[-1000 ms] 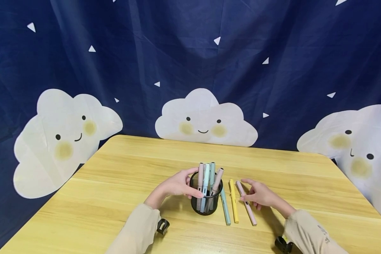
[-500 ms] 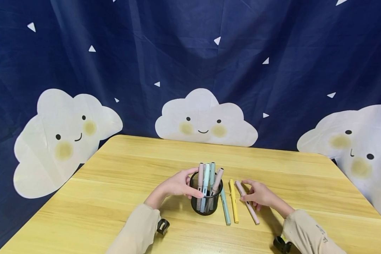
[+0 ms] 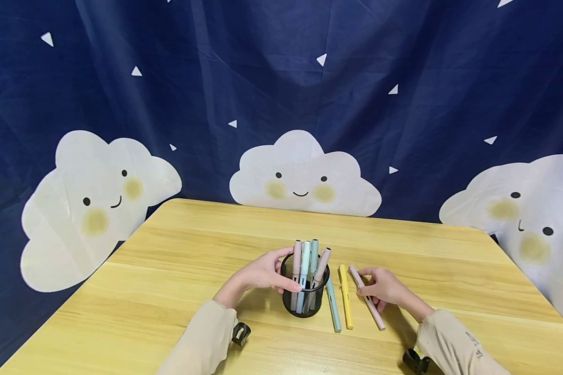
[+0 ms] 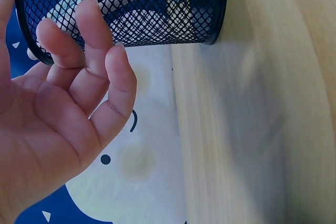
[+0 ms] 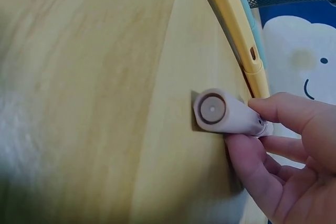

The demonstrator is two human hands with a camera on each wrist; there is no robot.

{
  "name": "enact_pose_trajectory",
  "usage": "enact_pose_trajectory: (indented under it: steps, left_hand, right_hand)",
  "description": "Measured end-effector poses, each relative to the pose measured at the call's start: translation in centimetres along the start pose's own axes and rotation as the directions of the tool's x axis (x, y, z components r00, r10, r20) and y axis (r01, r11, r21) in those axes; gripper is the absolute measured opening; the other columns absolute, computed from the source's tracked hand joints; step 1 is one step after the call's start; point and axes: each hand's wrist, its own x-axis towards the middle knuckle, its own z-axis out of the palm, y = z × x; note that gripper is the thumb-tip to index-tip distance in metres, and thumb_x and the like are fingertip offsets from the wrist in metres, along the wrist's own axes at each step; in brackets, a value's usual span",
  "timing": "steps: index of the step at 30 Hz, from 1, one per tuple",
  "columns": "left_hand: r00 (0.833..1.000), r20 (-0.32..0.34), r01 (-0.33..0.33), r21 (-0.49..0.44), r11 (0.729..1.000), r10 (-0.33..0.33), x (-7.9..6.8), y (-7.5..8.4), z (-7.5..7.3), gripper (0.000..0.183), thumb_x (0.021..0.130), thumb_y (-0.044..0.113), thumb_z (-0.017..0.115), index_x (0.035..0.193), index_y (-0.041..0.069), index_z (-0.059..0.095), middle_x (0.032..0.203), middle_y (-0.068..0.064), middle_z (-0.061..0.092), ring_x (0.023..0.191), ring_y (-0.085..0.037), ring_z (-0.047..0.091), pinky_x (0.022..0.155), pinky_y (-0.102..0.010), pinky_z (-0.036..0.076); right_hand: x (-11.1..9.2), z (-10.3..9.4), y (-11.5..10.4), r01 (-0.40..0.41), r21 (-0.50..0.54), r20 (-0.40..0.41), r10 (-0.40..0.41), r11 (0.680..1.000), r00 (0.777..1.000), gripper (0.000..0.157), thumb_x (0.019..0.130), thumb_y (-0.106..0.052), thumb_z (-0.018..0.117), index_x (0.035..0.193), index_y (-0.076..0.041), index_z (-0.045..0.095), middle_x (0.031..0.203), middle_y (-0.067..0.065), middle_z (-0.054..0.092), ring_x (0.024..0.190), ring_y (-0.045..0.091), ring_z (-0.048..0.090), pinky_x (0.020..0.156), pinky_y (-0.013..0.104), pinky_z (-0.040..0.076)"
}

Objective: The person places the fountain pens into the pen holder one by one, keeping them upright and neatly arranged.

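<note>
While the right hand (image 3: 387,287) pinches the pink pen (image 3: 374,312): its near end has swung slightly to the person's right over the last second, the far end barely shifting.
Right fingers: thumb on one side of that pen, fingers on the other; the swing suggests a grip firm enough to steer it. Whether any of it is off the surface (image 3: 192,281), I cannot tell.
Left hand (image 3: 265,272): unmoved, thumb and fingers curled round the cup (image 3: 320,298), apparently steadying it.
Cup: upright on the surface, with four pens (image 3: 304,260) standing in it, capped ends above the rim.
Between cup and pink pen: the yellow pen (image 3: 345,298) and, just beside the cup, the teal pen (image 3: 333,306); both lie flat, in the way of any low, straight path across.
Behind: a blue cloth (image 3: 281,78) with smiling clouds, well apart from the pens.
</note>
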Motion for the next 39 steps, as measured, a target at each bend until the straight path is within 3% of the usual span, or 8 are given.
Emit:
enact_pose_trajectory:
  steps: [16, 24, 34, 39]
  left_hand:
    - [1.0, 0.001, -0.002, 0.005, 1.0, 0.002, 0.1, 0.1, 0.1, 0.086, 0.069, 0.01, 0.076, 0.14, 0.007, 0.027, 0.055, -0.005, 0.049, 0.048, -0.019, 0.053, 0.055, -0.043, 0.049]
    - [1.0, -0.001, 0.002, 0.017, 1.0, -0.002, -0.1, 0.2, 0.0, 0.087, 0.069, 0.01, 0.076, 0.14, 0.006, 0.026, 0.057, -0.006, 0.051, 0.056, -0.04, 0.056, 0.054, -0.042, 0.048]
    - [1.0, -0.001, -0.002, 0.012, 1.0, 0.002, -0.1, 0.1, 0.0, 0.087, 0.069, 0.01, 0.076, 0.14, 0.006, 0.026, 0.057, -0.005, 0.049, 0.054, -0.038, 0.056, 0.048, -0.031, 0.044]
    - [1.0, 0.001, -0.002, 0.009, 1.0, 0.002, 0.0, 0.0, 0.0, 0.087, 0.069, 0.01, 0.076, 0.14, 0.006, 0.026, 0.058, -0.006, 0.051, 0.053, -0.035, 0.056, 0.049, -0.033, 0.045]
  right_hand:
    - [-0.1, 0.3, 0.0, -0.049, -0.006, -0.111, 0.048, 0.999, 0.993, 0.039, 0.073, -0.002, 0.063, 0.111, 0.002, 0.053, 0.067, 0.009, 0.049, 0.042, 0.016, 0.048, 0.034, 0.033, 0.045]
    - [-0.2, -0.4, 0.3, -0.035, 0.026, -0.129, 0.038, 0.999, 0.991, 0.04, 0.075, -0.002, 0.06, 0.112, 0.004, 0.048, 0.077, 0.009, 0.052, 0.043, 0.018, 0.051, 0.034, 0.034, 0.045]
    - [-0.3, -1.0, -0.2, -0.025, 0.111, -0.157, 0.042, 0.993, 0.987, 0.046, 0.075, 0.0, 0.06, 0.116, 0.007, 0.041, 0.077, 0.008, 0.051, 0.046, 0.018, 0.05, 0.035, 0.037, 0.046]
    - [-0.3, -1.2, -0.4, -0.02, 0.165, -0.146, 0.044, 0.986, 0.988, 0.048, 0.075, 0.0, 0.061, 0.118, 0.007, 0.039, 0.078, 0.009, 0.05, 0.047, 0.017, 0.052, 0.037, 0.038, 0.047]
